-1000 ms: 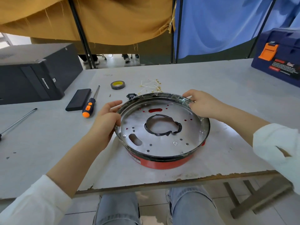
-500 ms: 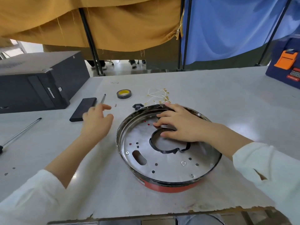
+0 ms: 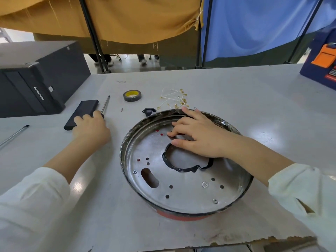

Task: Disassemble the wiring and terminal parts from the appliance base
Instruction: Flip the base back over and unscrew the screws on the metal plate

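Table (image 3: 227,91), grey and scuffed, chipped along the near edge, under everything. Computer tower (image 3: 36,82), black, lying at 10 o'clock. Toolbox (image 3: 321,70), blue with orange latch, cut off by the frame at 2 o'clock. Appliance base (image 3: 183,199), round metal pan with red underside, at centre, slightly toward 4 o'clock; black taped ring (image 3: 181,168) around its central opening, screws and small holes scattered across the plate. Right hand (image 3: 200,137) inside the pan toward 12 o'clock, fingers spread and nearly straight, pressing flat on the plate beside the ring, clamped on nothing. Left hand (image 3: 91,128) at 9 o'clock of the pan, fingers curled down over the screwdriver (image 3: 105,105) handle, shaft pointing to 12 o'clock; grip itself hidden beneath the hand, cannot tell whether closed on it. Black flat device (image 3: 81,113) just beside that hand. Steel rod (image 3: 12,137) far out at 9 o'clock. Tape roll (image 3: 132,95), black with yellow core, at 11 o'clock. Loose wires with brass terminals (image 3: 174,100) piled just past the rim at 12 o'clock. Small black socket (image 3: 149,111) touching the rim at 11 o'clock.
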`<action>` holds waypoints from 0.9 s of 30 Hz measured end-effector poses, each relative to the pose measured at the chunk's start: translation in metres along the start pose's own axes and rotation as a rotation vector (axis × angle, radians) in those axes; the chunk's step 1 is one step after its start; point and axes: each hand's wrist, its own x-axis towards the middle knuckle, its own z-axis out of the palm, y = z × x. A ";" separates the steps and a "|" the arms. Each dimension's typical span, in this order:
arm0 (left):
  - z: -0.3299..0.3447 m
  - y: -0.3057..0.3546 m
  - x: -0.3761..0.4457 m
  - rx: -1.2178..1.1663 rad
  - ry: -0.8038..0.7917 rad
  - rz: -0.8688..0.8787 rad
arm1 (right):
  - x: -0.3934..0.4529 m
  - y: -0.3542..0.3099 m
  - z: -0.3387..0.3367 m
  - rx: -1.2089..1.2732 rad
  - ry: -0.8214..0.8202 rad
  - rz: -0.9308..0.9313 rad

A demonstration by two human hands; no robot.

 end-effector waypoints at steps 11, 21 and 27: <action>-0.005 0.000 -0.017 -0.552 -0.055 0.008 | -0.001 -0.003 0.000 -0.026 0.035 -0.013; -0.083 0.037 -0.082 -1.026 -0.099 0.104 | -0.003 -0.014 -0.018 -0.016 0.264 0.011; -0.115 0.069 -0.144 -1.064 -0.309 0.249 | -0.007 -0.031 -0.039 -0.103 0.424 -0.012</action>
